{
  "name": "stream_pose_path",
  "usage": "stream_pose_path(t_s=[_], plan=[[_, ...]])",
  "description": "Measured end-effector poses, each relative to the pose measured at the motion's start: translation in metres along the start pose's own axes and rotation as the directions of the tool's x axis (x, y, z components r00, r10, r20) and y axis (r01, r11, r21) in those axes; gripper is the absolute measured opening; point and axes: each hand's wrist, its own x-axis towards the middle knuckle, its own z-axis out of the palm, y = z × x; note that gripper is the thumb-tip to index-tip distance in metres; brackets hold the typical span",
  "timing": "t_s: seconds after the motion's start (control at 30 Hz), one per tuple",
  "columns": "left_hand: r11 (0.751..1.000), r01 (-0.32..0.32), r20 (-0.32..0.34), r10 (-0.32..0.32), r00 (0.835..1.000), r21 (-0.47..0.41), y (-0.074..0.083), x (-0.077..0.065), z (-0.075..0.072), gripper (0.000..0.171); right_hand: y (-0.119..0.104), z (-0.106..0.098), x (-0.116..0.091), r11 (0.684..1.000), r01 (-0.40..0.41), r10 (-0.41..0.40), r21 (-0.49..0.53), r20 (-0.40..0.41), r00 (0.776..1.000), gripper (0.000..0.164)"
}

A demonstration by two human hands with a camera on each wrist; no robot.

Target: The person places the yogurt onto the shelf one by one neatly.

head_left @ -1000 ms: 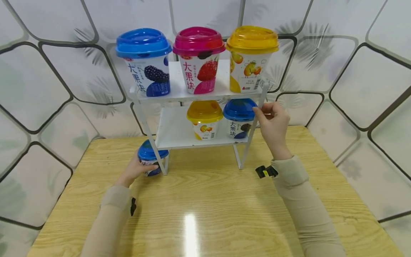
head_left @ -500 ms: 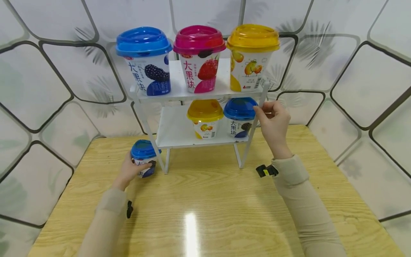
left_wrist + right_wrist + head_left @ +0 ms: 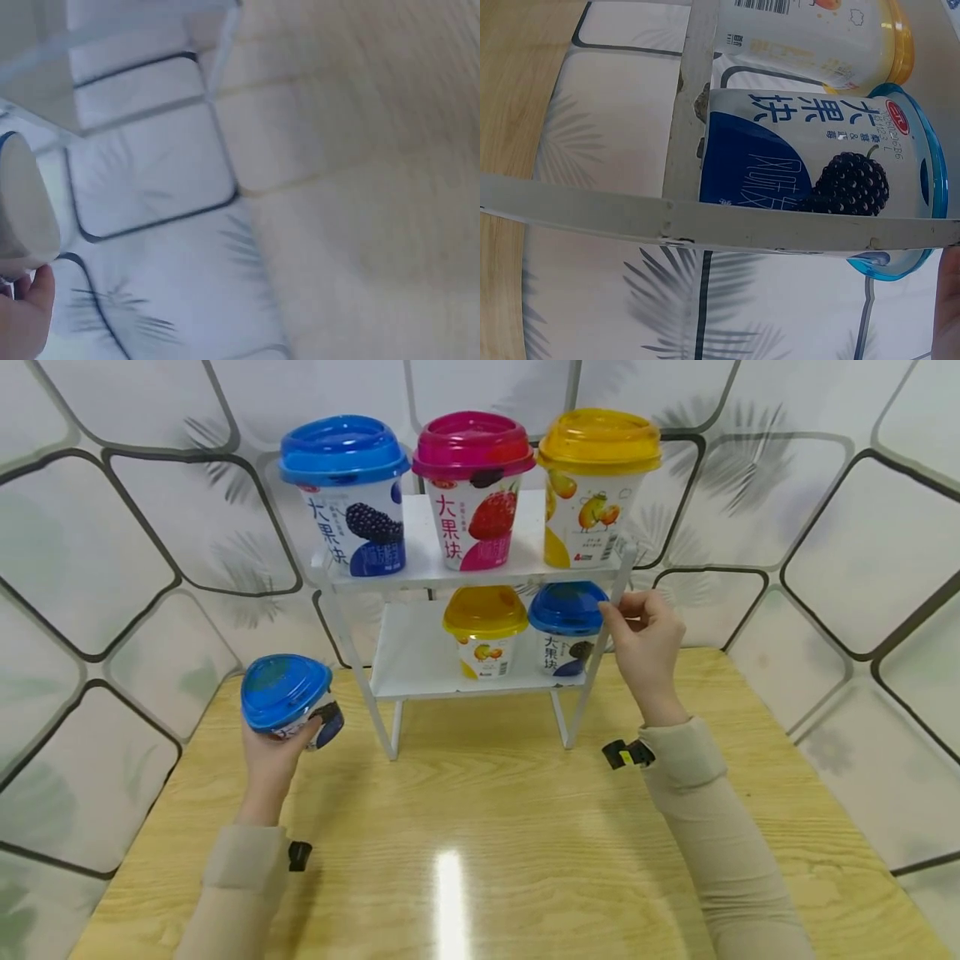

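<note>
My left hand grips a blue-lidded yogurt cup, tilted and raised over the table left of the rack. Its white side shows at the left wrist view's edge, with fingertips below. At the two-tier white rack's right post, my right hand pinches with thumb and curled fingers, close to another blue-lidded blackberry cup. That cup stands behind the post in the right wrist view; only a sliver of the hand appears there. A yellow-lidded cup stands beside it on the lower shelf.
On the top shelf stand a blue-lidded cup, a pink-lidded strawberry cup and a yellow-lidded cup. The rack stands on a wooden table near a patterned wall.
My left hand has moved the blue-lidded cup left, away from the rack's left leg, lifting and tilting it. My right hand has stayed at the post.
</note>
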Motion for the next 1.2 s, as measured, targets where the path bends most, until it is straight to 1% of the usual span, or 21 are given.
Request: stream_pose_path(t_s=[0.07, 0.13, 0.17, 0.2, 0.27, 0.33, 0.4, 0.47, 0.53, 0.6, 0.73, 0.83, 0.93, 1.03, 1.2], plan=[[0.994, -0.091, -0.013, 0.09, 0.996, -0.052, 0.01, -0.006, 0.004, 0.075, 0.0, 0.0, 0.0, 1.0, -0.001, 0.001, -0.002, -0.001, 1.0, 0.021], [0.981, -0.184, -0.004, 0.185, 0.983, -0.066, 0.019, -0.012, 0.01, 0.074, 0.0, 0.0, 0.0, 1.0, -0.003, 0.003, -0.005, 0.0, 1.0, 0.021], [0.973, -0.225, 0.005, 0.225, 0.974, -0.054, 0.025, -0.016, 0.013, 0.073, 0.0, 0.0, 0.0, 1.0, -0.004, 0.004, -0.005, 0.0, 1.0, 0.021], [0.96, -0.275, 0.017, 0.276, 0.961, -0.054, 0.028, -0.019, 0.016, 0.07, 0.0, 0.0, 0.0, 1.0, -0.004, 0.004, -0.008, 0.002, 1.0, 0.021], [0.938, -0.346, 0.037, 0.347, 0.937, -0.038, 0.034, -0.025, 0.023, 0.068, 0.001, 0.001, 0.001, 1.0, -0.004, 0.004, -0.013, 0.003, 1.0, 0.021], [0.921, -0.387, 0.054, 0.388, 0.92, -0.031, 0.039, -0.03, 0.031, 0.07, 0.001, 0.001, 0.0, 1.0, -0.002, 0.002, -0.014, 0.004, 1.0, 0.022], [0.904, -0.425, 0.066, 0.427, 0.902, -0.044, 0.043, -0.032, 0.04, 0.077, 0.0, 0.001, 0.0, 1.0, -0.001, 0.001, -0.013, 0.006, 1.0, 0.022], [0.894, -0.444, 0.073, 0.447, 0.892, -0.054, 0.049, -0.033, 0.05, 0.083, 0.0, 0.0, 0.0, 1.0, 0.0, 0.0, -0.012, 0.005, 1.0, 0.022], [0.881, -0.47, 0.089, 0.473, 0.876, -0.056, 0.058, -0.033, 0.062, 0.085, 0.0, 0.001, 0.0, 1.0, 0.005, -0.005, -0.014, 0.003, 1.0, 0.022], [0.874, -0.483, 0.103, 0.485, 0.868, -0.048, 0.067, -0.034, 0.073, 0.083, 0.0, 0.001, 0.0, 1.0, 0.009, -0.009, -0.016, -0.002, 1.0, 0.022], [0.874, -0.483, 0.126, 0.485, 0.866, -0.049, 0.08, -0.035, 0.093, 0.077, 0.0, 0.001, 0.0, 1.0, 0.01, -0.01, -0.015, -0.007, 1.0, 0.022], [0.879, -0.473, 0.135, 0.476, 0.869, -0.053, 0.084, -0.033, 0.107, 0.075, 0.0, 0.0, 0.0, 1.0, 0.008, -0.008, -0.013, -0.007, 1.0, 0.022], [0.882, -0.469, 0.128, 0.471, 0.873, -0.051, 0.084, -0.03, 0.118, 0.074, 0.001, 0.0, 0.0, 1.0, 0.01, -0.01, -0.014, -0.01, 1.0, 0.022], [0.893, -0.448, 0.099, 0.451, 0.887, -0.051, 0.08, -0.028, 0.125, 0.073, 0.001, 0.001, 0.0, 1.0, 0.013, -0.014, -0.014, -0.01, 1.0, 0.022], [0.925, -0.375, 0.051, 0.378, 0.924, -0.065, 0.074, -0.027, 0.132, 0.07, 0.001, 0.001, 0.0, 1.0, 0.015, -0.015, -0.009, -0.011, 1.0, 0.022]])
